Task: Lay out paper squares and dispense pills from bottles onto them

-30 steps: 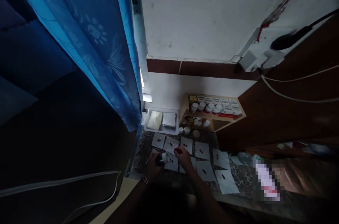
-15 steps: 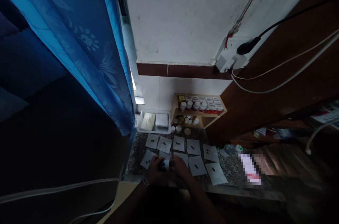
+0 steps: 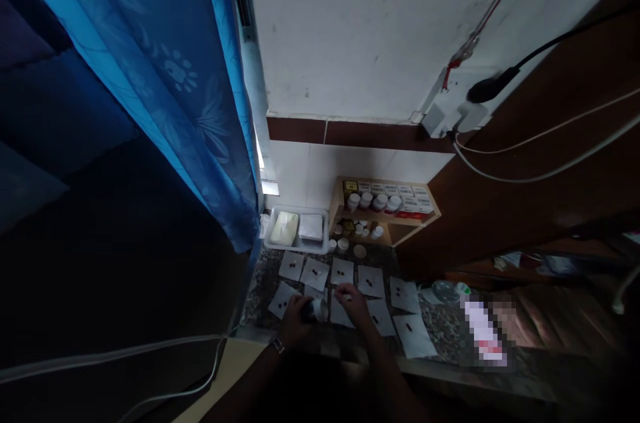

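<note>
The person's left hand (image 3: pixel 295 320) is wrapped around a small white jar (image 3: pixel 318 309), which is tipped on its side just above the papers. The right hand (image 3: pixel 353 304) is near the jar, but the two hands are apart. Its fingertips (image 3: pixel 345 292) are pinched together, and the view is too dim to tell if they hold something tiny. A watch (image 3: pixel 277 346) sits on the left wrist.

Square papers (image 3: pixel 342 271) lie on a speckled stone counter (image 3: pixel 263 296), and most have small dark pills (image 3: pixel 369 282) on them. Past the papers, a white tray (image 3: pixel 295 250) holds a pale block (image 3: pixel 284 228) and a stack of white paper (image 3: pixel 311 227). A wooden shelf (image 3: pixel 385 218) holds white jars (image 3: pixel 367 200). A blue curtain (image 3: pixel 150 76) hangs on the left.
</note>
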Motion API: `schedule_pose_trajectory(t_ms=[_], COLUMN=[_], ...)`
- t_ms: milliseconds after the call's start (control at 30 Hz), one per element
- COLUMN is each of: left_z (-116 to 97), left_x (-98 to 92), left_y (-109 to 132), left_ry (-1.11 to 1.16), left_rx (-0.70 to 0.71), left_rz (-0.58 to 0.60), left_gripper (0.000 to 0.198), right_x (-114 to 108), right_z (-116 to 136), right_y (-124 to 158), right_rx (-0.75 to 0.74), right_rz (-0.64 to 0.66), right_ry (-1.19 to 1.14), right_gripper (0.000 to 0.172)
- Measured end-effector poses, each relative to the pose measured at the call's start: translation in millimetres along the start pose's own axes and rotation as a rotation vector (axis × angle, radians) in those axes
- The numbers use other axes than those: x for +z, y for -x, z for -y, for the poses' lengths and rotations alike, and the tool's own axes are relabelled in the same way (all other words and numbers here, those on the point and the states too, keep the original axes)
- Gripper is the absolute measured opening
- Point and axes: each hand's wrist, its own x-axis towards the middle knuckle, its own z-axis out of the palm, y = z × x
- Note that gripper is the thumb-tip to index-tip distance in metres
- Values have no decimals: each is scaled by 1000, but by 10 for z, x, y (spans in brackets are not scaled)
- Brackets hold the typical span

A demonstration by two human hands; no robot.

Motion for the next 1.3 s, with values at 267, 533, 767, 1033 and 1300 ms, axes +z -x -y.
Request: schedule_pose_trajectory(t_ms=[267, 533, 767, 1033, 1300], left_z=[-77, -19, -37, -91, -85], left_x=[-69, -178, -150, 14, 136], left_y=[96, 128, 60, -41, -41], left_ry=[0, -16, -9, 38, 62], left_rx=[-66, -87, -99, -17, -7], left_rz=[-13, -66, -76, 84, 117], left_gripper=[56, 53, 53, 54, 54], right_x=[-102, 61, -3, 29, -79], right_z=[-402, -432, -48, 427, 499], right_y=[-487, -570, -242, 252, 233], right_rx=[283, 333, 137, -1, 93], right_rz=[-78, -69, -24, 383, 449], right_ry=[509, 601, 244, 332, 591], right_gripper=[23, 25, 20, 19, 20])
